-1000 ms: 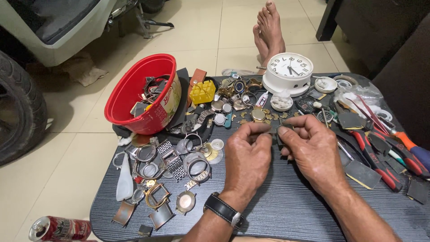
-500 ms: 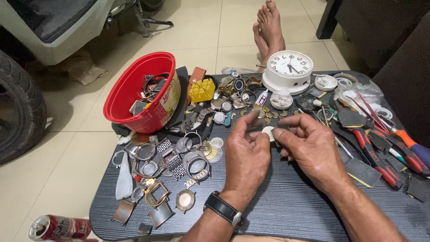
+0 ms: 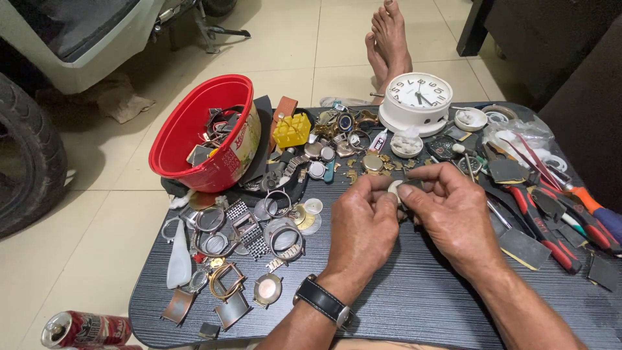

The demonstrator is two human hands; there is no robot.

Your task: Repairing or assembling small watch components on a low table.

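- Pale and round, a small watch part sits pinched between the fingertips of both hands, above the dark wood-grain table.
- Thumb and forefinger of the left hand close narrowly on its left edge; the wrist wears a black-strapped watch.
- Fingers of the right hand close on its right side, along with something darker just behind it; what that darker piece is cannot be told.
- Judgement: the step in hand looks like fitting or parting two tiny pieces, so a light, even pinch with both hands kept low over the table would serve best, since a slip would drop the part among the clutter.
- Just beyond the fingertips lie loose watch cases and a white clock; left of the fingers stands a red bowl; right of them, red-handled pliers.
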